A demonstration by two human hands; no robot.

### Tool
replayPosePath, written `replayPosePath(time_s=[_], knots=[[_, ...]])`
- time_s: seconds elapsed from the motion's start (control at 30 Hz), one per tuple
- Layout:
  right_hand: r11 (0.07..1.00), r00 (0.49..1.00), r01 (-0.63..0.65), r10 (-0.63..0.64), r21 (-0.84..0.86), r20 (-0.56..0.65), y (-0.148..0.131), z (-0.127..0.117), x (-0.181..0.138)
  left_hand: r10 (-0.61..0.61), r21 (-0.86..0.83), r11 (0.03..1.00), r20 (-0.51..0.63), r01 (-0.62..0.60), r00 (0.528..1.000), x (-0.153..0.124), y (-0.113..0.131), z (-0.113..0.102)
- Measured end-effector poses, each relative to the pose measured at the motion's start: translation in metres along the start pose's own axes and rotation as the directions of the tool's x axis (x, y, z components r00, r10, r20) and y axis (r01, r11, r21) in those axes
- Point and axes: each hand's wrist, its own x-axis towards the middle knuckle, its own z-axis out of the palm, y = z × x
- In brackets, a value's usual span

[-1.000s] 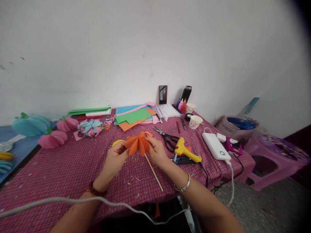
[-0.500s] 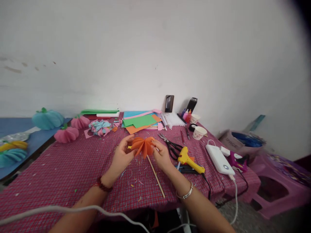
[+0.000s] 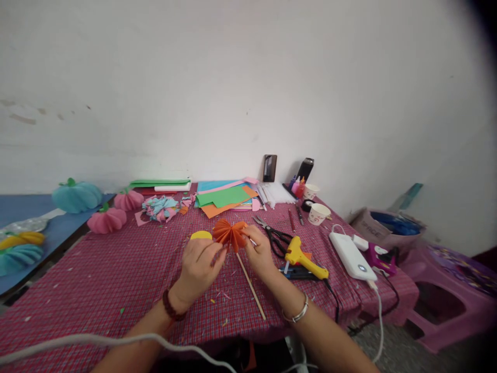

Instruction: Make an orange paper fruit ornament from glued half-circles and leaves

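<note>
An orange pleated paper fan [image 3: 228,233] is held up over the table between both hands, its folds spread from the lower middle. My right hand [image 3: 259,252] pinches its right edge with thumb and fingers. On the left, my left hand [image 3: 202,264] has its fingers closed at the fan's lower left side. Just behind that hand lies a yellow round paper piece [image 3: 201,235], partly covered by it. A thin wooden stick [image 3: 251,287] rests on the checked cloth below the fan. To the right are black scissors [image 3: 276,237] and a yellow glue gun [image 3: 303,258].
Coloured paper sheets [image 3: 221,197] and paper scraps [image 3: 161,207] lie toward the wall. Pink paper pumpkins [image 3: 107,220] stand at left. A white power bank [image 3: 351,255] and paper cups [image 3: 318,214] are at right. A white cable [image 3: 116,338] crosses the front.
My left hand has turned and shifted lower on the fan, its back now facing up. The fan is tilted differently, and the yellow paper piece shows more.
</note>
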Motion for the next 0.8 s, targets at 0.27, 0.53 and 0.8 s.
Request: replayPosePath(time_s=[0.27, 0.53, 0.8], knots=[[1.0, 0.996, -0.019, 0.019, 0.003, -0.083, -0.0021, 0.0007, 0.0017, 0.007, -0.091, 0.996, -0.004, -0.007, 1.0, -0.0014, -0.0003, 0.0047], [1.0, 0.998, -0.007, 0.007, 0.009, -0.065, -0.0046, 0.0005, 0.0021, -0.08, -0.064, 0.995, 0.014, 0.08, 0.997, -0.0036, -0.0046, 0.0091], [0.995, 0.997, 0.071, -0.07, -0.074, 0.023, -0.0031, -0.0005, 0.0, -0.168, 0.075, 0.985, 0.258, 0.153, 0.951, -0.0015, -0.0069, 0.0081]])
